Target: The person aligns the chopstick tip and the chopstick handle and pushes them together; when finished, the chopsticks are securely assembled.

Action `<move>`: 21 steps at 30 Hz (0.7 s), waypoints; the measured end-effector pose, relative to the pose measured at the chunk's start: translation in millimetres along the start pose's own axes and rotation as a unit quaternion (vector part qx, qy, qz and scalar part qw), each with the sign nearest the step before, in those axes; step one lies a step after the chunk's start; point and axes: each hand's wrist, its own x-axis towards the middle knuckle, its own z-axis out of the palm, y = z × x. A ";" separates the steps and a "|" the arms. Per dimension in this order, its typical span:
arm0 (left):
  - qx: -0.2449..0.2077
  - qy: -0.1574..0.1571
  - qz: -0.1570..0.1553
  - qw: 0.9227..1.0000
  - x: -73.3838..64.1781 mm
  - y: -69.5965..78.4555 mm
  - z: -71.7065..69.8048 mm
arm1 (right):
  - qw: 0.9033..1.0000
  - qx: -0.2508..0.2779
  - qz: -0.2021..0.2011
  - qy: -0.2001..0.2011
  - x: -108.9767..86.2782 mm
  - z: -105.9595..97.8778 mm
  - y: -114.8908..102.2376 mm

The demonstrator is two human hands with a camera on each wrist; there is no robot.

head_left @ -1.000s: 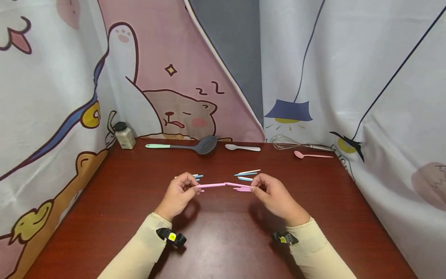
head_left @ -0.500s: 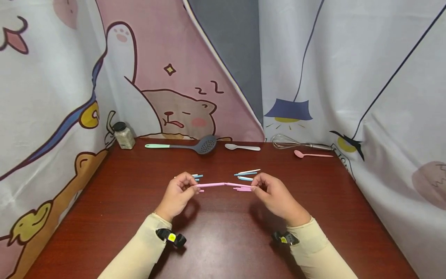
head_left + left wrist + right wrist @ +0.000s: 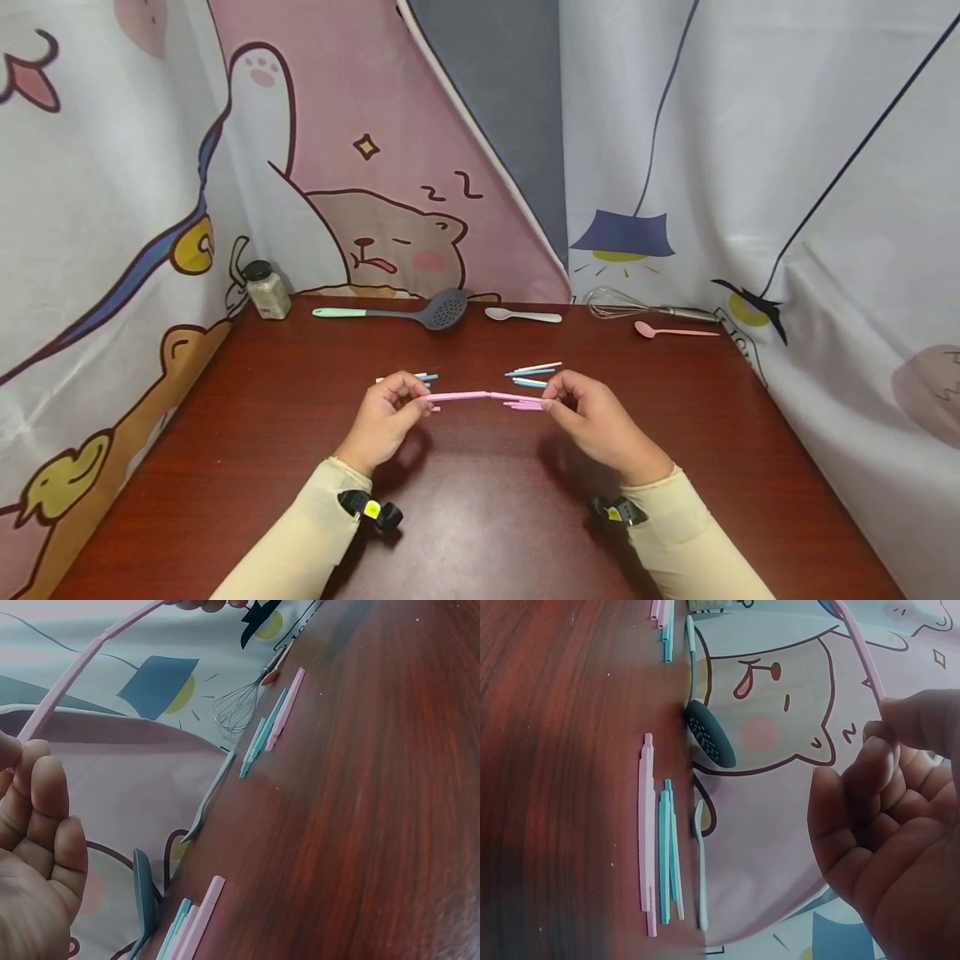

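In the head view my left hand (image 3: pixel 382 421) pinches the outer end of a thin pink stick (image 3: pixel 459 396). My right hand (image 3: pixel 600 429) pinches a second pink stick (image 3: pixel 514 397) by its outer end. Their inner ends meet midway between the hands, at a slight bend, above the table; the left wrist view shows a narrower part at this joint (image 3: pixel 103 637). Loose pink sticks (image 3: pixel 646 825) and blue sticks (image 3: pixel 665 855) lie on the table beyond the right hand. Another group, with pink (image 3: pixel 201 919) and blue sticks (image 3: pixel 177 924), lies by the left hand, partly hidden in the head view.
Along the table's back edge lie a slotted skimmer (image 3: pixel 442 311), a white spoon (image 3: pixel 525 316), a whisk (image 3: pixel 622 306) and a pink spoon (image 3: pixel 675 332). A jar with a black lid (image 3: pixel 267 292) stands at the back left corner. Printed curtains (image 3: pixel 510 150) enclose the table's back and sides.
Both hands stay almost in place, still holding the pink sticks. At the joint the inner ends look slightly better lined up than a second ago. The head view has shifted a little.
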 end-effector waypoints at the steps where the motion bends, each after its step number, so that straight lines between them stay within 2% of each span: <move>1: 0.002 0.000 0.002 1.000 0.1 -0.4 -0.4 | 1.000 0.001 0.002 0.000 0.1 -0.1 -0.1; 8: 0.008 -0.001 0.010 1.000 1.2 0.6 -1.1 | 1.000 0.007 0.010 0.002 0.5 1.4 -0.4; 15: -0.009 -0.001 0.016 1.000 1.0 0.5 -0.4 | 0.999 0.029 0.014 0.032 3.2 8.6 1.9; 21: -0.012 0.005 -0.004 1.000 0.6 2.0 0.3 | 0.997 0.048 0.020 0.048 4.4 12.0 2.7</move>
